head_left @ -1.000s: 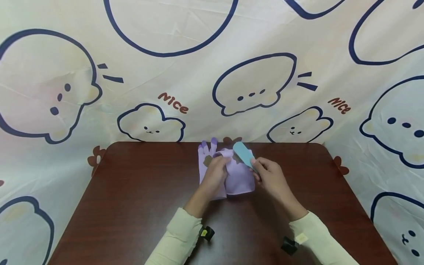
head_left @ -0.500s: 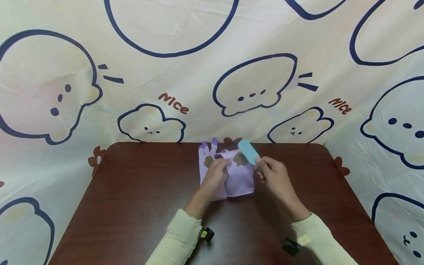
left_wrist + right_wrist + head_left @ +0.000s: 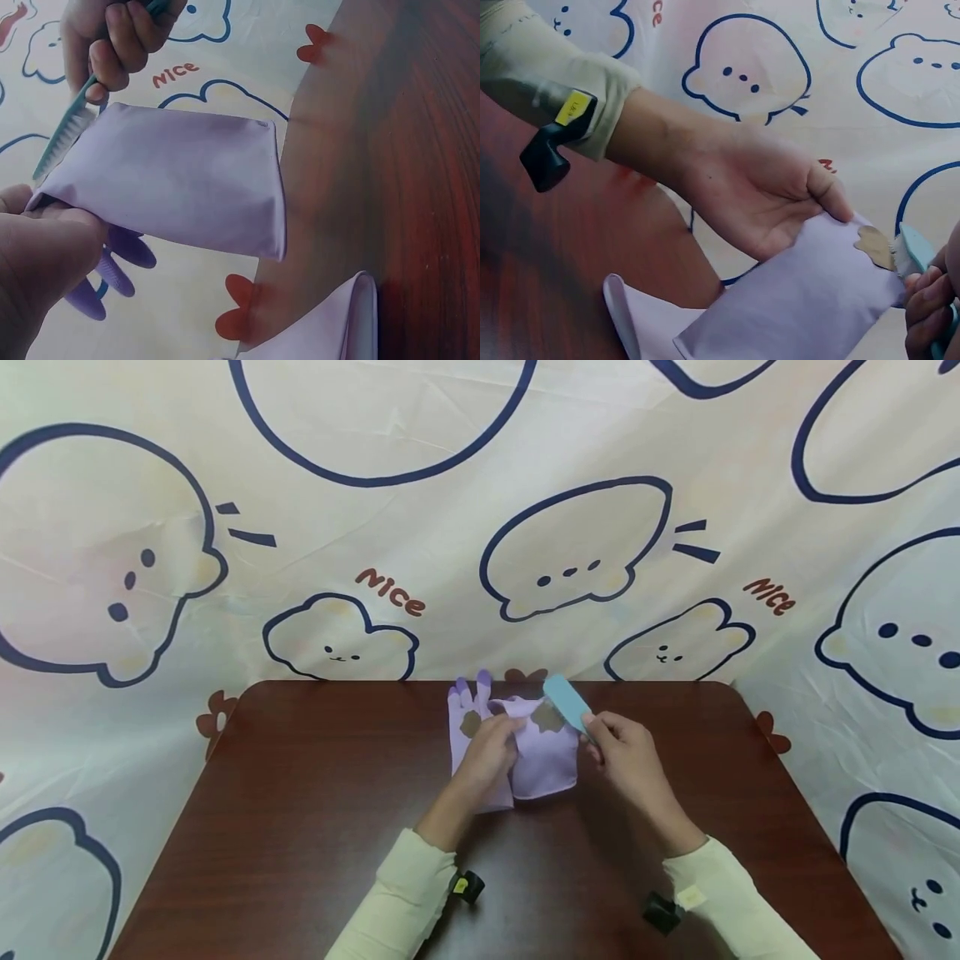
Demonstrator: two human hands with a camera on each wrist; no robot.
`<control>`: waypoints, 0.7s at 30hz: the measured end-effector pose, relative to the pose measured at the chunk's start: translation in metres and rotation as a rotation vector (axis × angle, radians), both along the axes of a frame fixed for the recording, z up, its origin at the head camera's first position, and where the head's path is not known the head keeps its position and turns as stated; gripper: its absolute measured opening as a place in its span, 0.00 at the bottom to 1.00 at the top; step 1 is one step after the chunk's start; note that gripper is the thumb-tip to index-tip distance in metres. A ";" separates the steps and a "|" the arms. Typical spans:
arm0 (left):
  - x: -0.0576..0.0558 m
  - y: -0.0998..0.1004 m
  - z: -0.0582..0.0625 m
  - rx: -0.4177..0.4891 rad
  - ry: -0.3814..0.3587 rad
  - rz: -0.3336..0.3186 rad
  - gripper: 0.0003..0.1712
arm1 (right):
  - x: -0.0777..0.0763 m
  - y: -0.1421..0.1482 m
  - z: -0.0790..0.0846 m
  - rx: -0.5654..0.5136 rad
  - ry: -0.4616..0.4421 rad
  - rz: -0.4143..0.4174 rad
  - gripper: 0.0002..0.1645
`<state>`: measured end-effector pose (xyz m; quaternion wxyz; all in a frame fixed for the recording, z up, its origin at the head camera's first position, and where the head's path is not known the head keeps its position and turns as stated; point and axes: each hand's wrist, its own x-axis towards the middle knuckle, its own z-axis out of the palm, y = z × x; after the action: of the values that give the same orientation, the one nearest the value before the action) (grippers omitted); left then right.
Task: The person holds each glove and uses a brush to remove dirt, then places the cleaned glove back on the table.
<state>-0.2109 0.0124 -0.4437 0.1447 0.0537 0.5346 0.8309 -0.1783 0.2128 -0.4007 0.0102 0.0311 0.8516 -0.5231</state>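
Note:
My left hand (image 3: 487, 752) grips a lilac rubber glove (image 3: 543, 768) near its upper left edge, thumb on top. A brown patch (image 3: 547, 717) shows on this glove near its top edge. In my right hand (image 3: 626, 756) is a light-blue brush (image 3: 566, 700), held by its handle. White bristles face the glove, and in the right wrist view the brush (image 3: 915, 246) is right beside the brown patch (image 3: 875, 247). Whether the bristles touch it, I cannot tell. A second lilac glove (image 3: 457, 743), with darker purple fingertips and its own brown patch, lies to the left, partly behind my left hand.
The dark brown wooden table (image 3: 322, 827) extends to both sides and towards me. Behind its far edge hangs a pale curtain (image 3: 450, 543) printed with cartoon bears. Small black cameras (image 3: 467, 887) sit at both sleeve cuffs.
My right hand and the brush have shifted slightly to the right, baring more of the brown patch. My left hand keeps its grip on the glove in nearly the same place.

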 end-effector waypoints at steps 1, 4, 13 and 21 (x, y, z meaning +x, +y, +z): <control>0.000 0.000 0.000 -0.004 -0.002 0.003 0.11 | 0.000 0.001 0.001 0.003 0.006 -0.008 0.30; -0.001 -0.001 0.002 -0.009 -0.017 0.003 0.10 | 0.001 0.000 0.003 -0.017 0.020 -0.014 0.29; -0.002 0.003 0.007 -0.055 0.001 -0.042 0.10 | 0.006 -0.011 0.002 0.048 0.049 0.017 0.29; -0.004 0.004 0.008 -0.101 0.041 -0.071 0.12 | 0.001 0.003 0.002 0.075 0.069 -0.025 0.30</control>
<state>-0.2145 0.0163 -0.4358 0.1655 0.0823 0.5764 0.7960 -0.1768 0.2157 -0.3983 -0.0269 0.0242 0.8700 -0.4917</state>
